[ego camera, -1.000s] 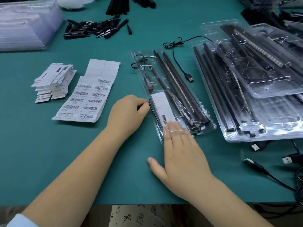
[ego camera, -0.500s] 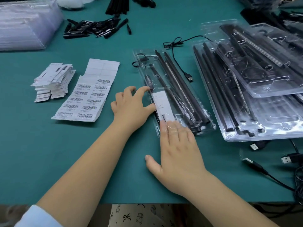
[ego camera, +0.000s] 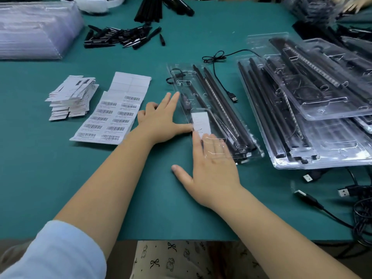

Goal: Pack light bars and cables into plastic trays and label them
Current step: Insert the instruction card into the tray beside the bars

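At the far left of the green surface (ego camera: 50,178) sits a stack of clear bags (ego camera: 34,29), blurred at the edge of view. Nearer lies a loose pile of cut labels (ego camera: 70,97), and just beside it a barcode sheet (ego camera: 112,117) lies flat, its far rows blank. Beyond these, short black pieces (ego camera: 120,37) are scattered in a heap. The left hand (ego camera: 161,121) lies palm down on the surface between the sheet and the tray (ego camera: 213,109), fingers (ego camera: 173,99) spread wide and holding nothing; its thumb tip touches the near left edge of the tray, by the white label (ego camera: 200,121). The tray is clear, lies slantwise, and holds dark light bars (ego camera: 221,105) along its right side and a coiled cable (ego camera: 175,76) at its far end. The right hand (ego camera: 211,174) rests flat with its fingers together over the tray's near end, partly seen through clear plastic, so whether they lie above or under a flap cannot be told; the thumb stands apart on the surface. A black USB cable (ego camera: 219,77) runs loose just right of the tray. Further right, packed trays (ego camera: 302,117) are stacked overlapping, and more USB plugs (ego camera: 342,192) lie at the near right edge.
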`<state>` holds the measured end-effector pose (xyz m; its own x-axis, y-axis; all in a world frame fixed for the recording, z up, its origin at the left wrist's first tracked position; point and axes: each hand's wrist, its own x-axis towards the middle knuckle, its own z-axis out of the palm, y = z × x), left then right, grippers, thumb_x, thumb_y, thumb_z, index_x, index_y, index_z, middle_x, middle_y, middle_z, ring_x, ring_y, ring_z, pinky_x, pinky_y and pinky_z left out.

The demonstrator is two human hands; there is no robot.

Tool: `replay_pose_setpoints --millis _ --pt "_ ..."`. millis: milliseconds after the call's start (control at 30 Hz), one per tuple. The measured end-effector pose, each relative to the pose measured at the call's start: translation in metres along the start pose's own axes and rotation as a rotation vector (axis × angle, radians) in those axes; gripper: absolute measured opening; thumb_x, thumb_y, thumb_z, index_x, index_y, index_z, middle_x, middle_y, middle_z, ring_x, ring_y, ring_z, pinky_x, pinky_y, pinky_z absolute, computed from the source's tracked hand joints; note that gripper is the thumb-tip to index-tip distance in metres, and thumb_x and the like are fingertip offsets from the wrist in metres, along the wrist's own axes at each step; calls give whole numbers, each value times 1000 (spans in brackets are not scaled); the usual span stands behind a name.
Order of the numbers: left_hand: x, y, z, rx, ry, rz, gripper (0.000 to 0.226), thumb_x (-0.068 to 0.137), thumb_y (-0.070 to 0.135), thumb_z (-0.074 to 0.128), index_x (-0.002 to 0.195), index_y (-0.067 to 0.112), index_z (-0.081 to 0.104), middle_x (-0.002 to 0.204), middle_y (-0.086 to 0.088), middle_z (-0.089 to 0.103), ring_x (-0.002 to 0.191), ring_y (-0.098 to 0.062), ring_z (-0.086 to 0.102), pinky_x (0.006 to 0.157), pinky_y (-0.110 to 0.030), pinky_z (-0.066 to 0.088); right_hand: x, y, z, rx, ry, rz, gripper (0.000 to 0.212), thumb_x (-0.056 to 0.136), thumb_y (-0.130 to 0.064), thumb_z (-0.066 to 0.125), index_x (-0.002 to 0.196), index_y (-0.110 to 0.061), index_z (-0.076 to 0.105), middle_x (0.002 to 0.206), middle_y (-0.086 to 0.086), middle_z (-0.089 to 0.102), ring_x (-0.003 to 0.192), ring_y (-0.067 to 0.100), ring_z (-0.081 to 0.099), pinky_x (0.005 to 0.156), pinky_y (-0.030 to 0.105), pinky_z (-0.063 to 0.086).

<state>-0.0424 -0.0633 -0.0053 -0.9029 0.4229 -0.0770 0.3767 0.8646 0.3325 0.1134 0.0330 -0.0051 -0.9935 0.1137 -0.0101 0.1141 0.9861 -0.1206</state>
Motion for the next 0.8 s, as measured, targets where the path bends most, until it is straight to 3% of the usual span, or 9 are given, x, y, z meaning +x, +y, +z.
replay_pose_setpoints --millis 100,200,300,400,467,533,633,733,800 --pt "-2 -1 6 -5 77 -5 100 71 81 47 150 42 0 160 14 7 135 -25 23 101 -44 19 2 0 -1 -19 31 1 88 86 -69 21 150 -10 5 152 12 17 137 26 12 111 39 5" --pt "-10 3 14 -3 194 41 91 75 73 46 150 39 7 157 12 21 130 -26 28 98 -42 21 6 -1 0 -33 5 33 90 86 -70 22 149 -10 4 157 11 2 141 27 5 109 41 4" --pt "-16 3 12 -77 241 197 71 86 50 51 148 45 16 156 18 20 131 -24 27 102 -42 21 9 0 1 -61 -6 28 91 85 -71 23 149 -7 6 158 10 -4 142 29 2 107 42 4" --pt "-19 2 7 -199 174 306 59 85 35 36 143 44 33 155 20 22 136 -18 22 106 -37 13 11 0 1 -28 -3 21 91 86 -69 27 148 -6 8 158 12 -3 144 27 -5 112 41 -2" --pt "-21 6 5 -349 159 276 56 84 40 27 137 41 46 153 19 28 138 -15 22 106 -32 11 11 -1 2 -12 8 13 90 86 -67 29 148 -6 7 158 14 -5 145 25 -9 114 40 -8" --pt "-21 12 6 -404 180 243 48 88 52 33 129 38 54 151 16 33 138 -14 25 109 -37 14 10 -1 1 8 -3 8 92 86 -68 28 149 -6 2 157 13 -9 144 23 -13 113 39 -13" --pt "-18 18 9 -368 141 232 43 87 56 51 124 34 52 154 14 29 137 -13 28 102 -36 18 8 1 0 8 -43 -2 97 84 -72 23 149 -7 -7 156 13 -16 143 22 -19 113 42 -17" --pt "-13 23 4 -326 26 168 57 75 60 44 129 45 48 155 17 23 138 -17 27 105 -38 20 7 1 -1 -23 -66 -2 99 83 -74 21 149 -5 -10 156 14 -18 142 25 -21 114 44 -17" --pt "-10 26 1 -294 -38 107 54 77 60 44 130 53 46 154 18 22 139 -18 23 109 -41 18 7 1 -3 -26 -76 3 98 84 -73 19 148 -5 -10 156 15 -17 142 25 -21 114 45 -16"
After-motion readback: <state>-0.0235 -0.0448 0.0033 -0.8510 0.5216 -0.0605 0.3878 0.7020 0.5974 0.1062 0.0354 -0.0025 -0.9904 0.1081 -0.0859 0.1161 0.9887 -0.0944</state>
